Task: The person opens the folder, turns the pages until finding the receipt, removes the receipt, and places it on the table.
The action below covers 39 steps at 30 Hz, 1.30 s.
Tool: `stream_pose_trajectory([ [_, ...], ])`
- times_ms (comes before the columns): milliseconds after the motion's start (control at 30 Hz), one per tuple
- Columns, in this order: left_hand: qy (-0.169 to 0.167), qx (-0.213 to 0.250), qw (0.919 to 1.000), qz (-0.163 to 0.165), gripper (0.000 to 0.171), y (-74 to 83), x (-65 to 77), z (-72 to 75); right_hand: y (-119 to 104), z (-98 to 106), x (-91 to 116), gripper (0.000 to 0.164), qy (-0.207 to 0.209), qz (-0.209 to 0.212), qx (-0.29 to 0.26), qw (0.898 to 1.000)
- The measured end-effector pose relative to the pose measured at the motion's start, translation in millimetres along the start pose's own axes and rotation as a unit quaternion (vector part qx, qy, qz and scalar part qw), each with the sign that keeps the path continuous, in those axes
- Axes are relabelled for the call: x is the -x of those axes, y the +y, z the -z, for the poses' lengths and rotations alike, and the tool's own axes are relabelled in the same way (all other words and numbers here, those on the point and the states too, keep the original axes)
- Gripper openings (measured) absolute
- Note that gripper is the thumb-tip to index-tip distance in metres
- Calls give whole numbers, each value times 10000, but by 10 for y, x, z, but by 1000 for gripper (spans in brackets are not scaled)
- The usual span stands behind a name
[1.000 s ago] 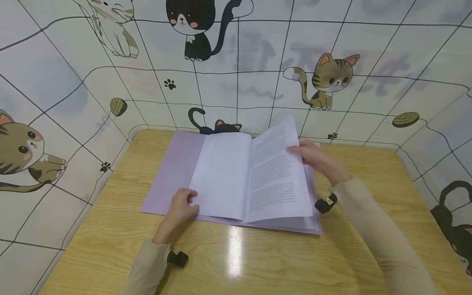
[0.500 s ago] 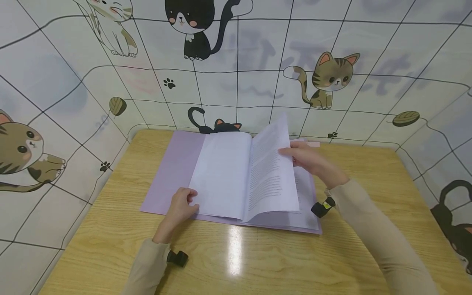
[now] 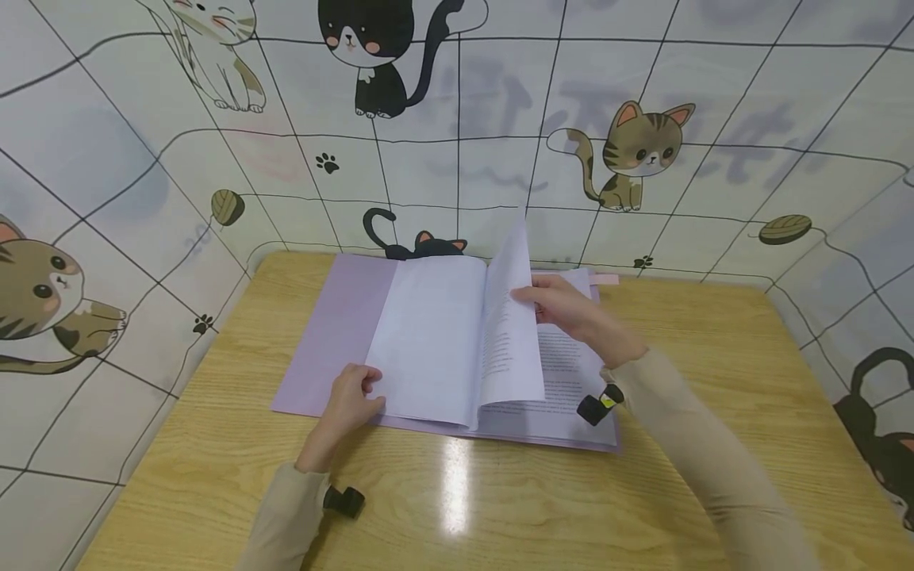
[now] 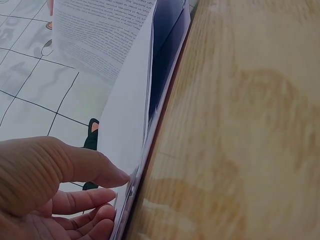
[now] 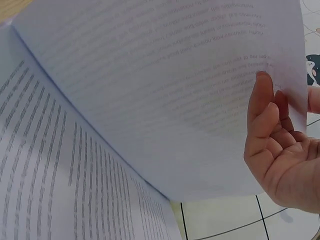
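Note:
A purple folder [image 3: 336, 333] lies spread on the wooden table, with white pages fastened inside. On its left side is a blank-looking page [image 3: 428, 341]. My left hand [image 3: 350, 400] rests at that page's lower left edge, thumb tip on the paper and fingers loosely bent. A printed page [image 3: 510, 341] stands raised and curved near the middle. Its outer edge is pinched by my right hand [image 3: 567, 305], thumb on one face and fingers behind. The right wrist view shows those fingers [image 5: 262, 107] against the back of the raised page. Below lies another printed page [image 3: 578, 373].
A pink tab [image 3: 607, 279] sticks out at the folder's upper right. The wooden table [image 3: 543, 507] extends around the folder. Behind it stands a tiled wall [image 3: 493, 174] with cartoon cats. Small black cameras [image 3: 345, 501] sit on both wrists.
My right hand has moved left with the page, lifting it steeper toward the middle. More of the printed page beneath and the pink tab now show. My left hand has stayed in place.

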State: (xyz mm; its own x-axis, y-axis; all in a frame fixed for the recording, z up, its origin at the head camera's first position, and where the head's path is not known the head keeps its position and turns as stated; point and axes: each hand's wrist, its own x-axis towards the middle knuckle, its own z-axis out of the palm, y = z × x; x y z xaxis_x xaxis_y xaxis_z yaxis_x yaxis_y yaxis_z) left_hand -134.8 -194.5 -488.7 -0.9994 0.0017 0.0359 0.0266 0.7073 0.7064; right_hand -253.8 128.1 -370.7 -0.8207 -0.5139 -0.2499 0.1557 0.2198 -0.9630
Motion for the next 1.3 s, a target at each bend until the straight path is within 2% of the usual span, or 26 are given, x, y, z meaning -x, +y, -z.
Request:
stream_pose_trajectory([
  [700,77,-38,9999,-149,26,21,1,-10,-67,-386,-178,44,39,217,-537,9983],
  [900,305,-4,9982,-520,24,66,22,-7,-72,-459,-222,43,-65,243,-642,9976],
  [1067,472,180,9951,-849,25,163,37,15,-77,-507,-262,39,-72,278,-733,9969],
  [1200,422,476,9918,-1105,28,292,70,43,-70,-539,-296,33,-73,297,-809,9962],
  [1300,312,692,9869,-1425,31,401,115,65,-57,-561,-323,30,-78,274,-817,9962],
])
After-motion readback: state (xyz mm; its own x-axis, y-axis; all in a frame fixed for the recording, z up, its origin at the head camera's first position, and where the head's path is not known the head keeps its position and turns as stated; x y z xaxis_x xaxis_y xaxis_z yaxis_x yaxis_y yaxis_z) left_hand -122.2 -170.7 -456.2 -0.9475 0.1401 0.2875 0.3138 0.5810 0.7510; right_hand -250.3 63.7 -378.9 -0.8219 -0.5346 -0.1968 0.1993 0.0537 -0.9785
